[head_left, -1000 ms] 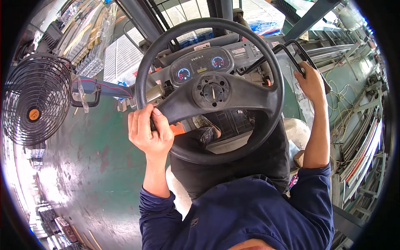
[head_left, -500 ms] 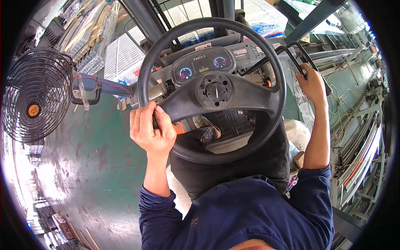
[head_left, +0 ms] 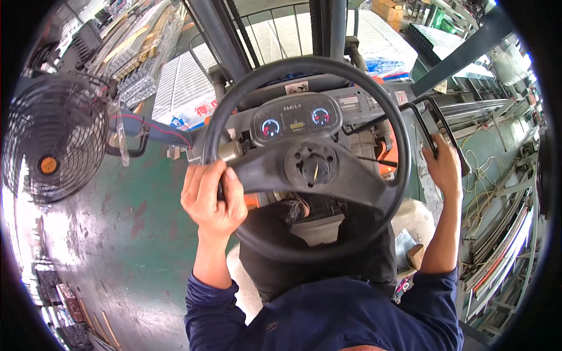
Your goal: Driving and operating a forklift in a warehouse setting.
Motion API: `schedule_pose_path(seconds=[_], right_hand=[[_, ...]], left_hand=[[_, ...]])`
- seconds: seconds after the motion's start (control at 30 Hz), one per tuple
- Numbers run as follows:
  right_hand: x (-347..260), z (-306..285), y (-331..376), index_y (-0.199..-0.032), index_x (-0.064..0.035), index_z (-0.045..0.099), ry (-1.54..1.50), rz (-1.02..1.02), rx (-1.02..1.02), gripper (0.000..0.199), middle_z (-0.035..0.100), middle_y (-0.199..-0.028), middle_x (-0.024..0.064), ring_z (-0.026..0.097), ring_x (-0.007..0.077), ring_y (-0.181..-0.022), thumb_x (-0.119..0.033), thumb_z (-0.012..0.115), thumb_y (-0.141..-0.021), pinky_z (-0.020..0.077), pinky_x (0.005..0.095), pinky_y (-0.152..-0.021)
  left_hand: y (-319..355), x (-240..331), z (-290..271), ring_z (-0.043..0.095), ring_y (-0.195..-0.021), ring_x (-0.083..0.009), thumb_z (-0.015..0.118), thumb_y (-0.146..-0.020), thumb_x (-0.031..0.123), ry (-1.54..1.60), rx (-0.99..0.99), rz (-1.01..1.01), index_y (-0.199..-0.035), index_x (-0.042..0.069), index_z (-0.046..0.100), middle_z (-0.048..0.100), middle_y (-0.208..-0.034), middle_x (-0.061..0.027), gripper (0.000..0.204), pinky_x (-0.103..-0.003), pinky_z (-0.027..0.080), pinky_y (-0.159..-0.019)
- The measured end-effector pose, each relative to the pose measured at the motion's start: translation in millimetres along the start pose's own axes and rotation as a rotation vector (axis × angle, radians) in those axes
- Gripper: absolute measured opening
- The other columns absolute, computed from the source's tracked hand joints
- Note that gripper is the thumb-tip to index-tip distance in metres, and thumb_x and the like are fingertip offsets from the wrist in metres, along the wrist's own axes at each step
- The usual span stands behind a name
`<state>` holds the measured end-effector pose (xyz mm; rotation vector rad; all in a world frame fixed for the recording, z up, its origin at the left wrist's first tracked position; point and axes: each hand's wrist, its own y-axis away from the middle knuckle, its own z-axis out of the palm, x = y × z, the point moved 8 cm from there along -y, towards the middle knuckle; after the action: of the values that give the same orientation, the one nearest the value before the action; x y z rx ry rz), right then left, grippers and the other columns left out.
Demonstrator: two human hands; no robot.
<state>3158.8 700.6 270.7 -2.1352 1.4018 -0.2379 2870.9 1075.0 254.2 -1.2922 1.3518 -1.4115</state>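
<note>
In front of me is a large black steering wheel [head_left: 380, 105] with a round hub. My left hand [head_left: 213, 196] is closed round the rim at its left side, thumb uppermost, where the left spoke meets it. At the right, my right hand [head_left: 442, 167] has its fingers wrapped round a black lever [head_left: 417, 120] beside the dashboard. Part of the lever's grip is hidden under the fingers. Behind the wheel sits an instrument panel [head_left: 297, 120] with two lit round gauges.
A black caged fan [head_left: 52, 137] stands at the left on a grey bar. Beyond the mast bars [head_left: 331, 35] lie white wrapped stacks [head_left: 187, 88]. Long metal strips [head_left: 503, 240] fill a rack at the right. Green floor [head_left: 146, 245] spreads at the left.
The steering wheel has turned a little clockwise, my left hand moving with it. My right hand stays on the lever. The view has tilted upward, so the dashboard sits lower.
</note>
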Motion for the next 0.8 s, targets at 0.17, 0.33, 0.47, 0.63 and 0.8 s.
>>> schedule_pose_path(seconds=[0.17,0.33,0.47,0.63,0.8], right_hand=[[-12,-13,-22,-0.131,-0.007,0.058,0.044,0.063,-0.039,0.042,0.068,-0.087,0.0226,0.065,0.0444,-0.089,-0.023,0.069,-0.093,0.0479,0.0538,-0.078],[21,11,-13,-0.115,-0.0008,0.059,-0.078,0.152,-0.036,0.031,0.059,-0.073,0.0214,0.056,0.039,-0.065,-0.014,0.071,-0.089,0.0435,0.0459,-0.062],[30,34,14,-0.098,0.0014,0.055,-0.121,0.128,-0.034,0.025,0.058,-0.071,0.0212,0.055,0.0386,-0.063,-0.015,0.071,-0.089,0.0434,0.0464,-0.062],[34,37,8,-0.09,0.0004,0.052,-0.129,0.158,-0.038,0.027,0.055,-0.067,0.0192,0.053,0.0372,-0.059,-0.019,0.07,-0.091,0.0416,0.0455,-0.059],[27,30,0,-0.095,-0.0011,0.054,-0.084,0.185,-0.063,0.026,0.059,-0.071,0.0204,0.059,0.0418,-0.066,-0.021,0.07,-0.091,0.045,0.0486,-0.063]], left_hand=[[-34,-8,7,0.056,-0.066,-0.0236,0.064,-0.084,-0.004,0.063,-0.026,-0.034,-0.095,-0.006,0.064,0.063,-0.076,-0.0118,0.011,-0.034,0.044,-0.061],[-53,-29,18,0.061,-0.07,-0.0269,0.066,-0.089,0.018,0.124,0.0,-0.075,-0.097,-0.006,0.065,0.065,-0.081,-0.016,0.026,-0.037,0.048,-0.063],[-55,-39,15,0.061,-0.072,-0.0279,0.057,-0.101,0.038,0.138,0.056,-0.103,-0.098,-0.008,0.065,0.065,-0.082,-0.0171,0.046,-0.038,0.047,-0.064],[-35,-64,5,0.058,-0.073,-0.0233,0.046,-0.107,0.037,0.335,0.224,-0.292,-0.106,-0.008,0.062,0.063,-0.092,-0.0157,0.048,-0.034,0.045,-0.061],[13,-100,-4,0.058,-0.079,-0.0179,0.04,-0.11,0.034,0.389,0.381,-0.601,-0.109,-0.007,0.062,0.063,-0.097,-0.0123,0.047,-0.031,0.046,-0.067]])
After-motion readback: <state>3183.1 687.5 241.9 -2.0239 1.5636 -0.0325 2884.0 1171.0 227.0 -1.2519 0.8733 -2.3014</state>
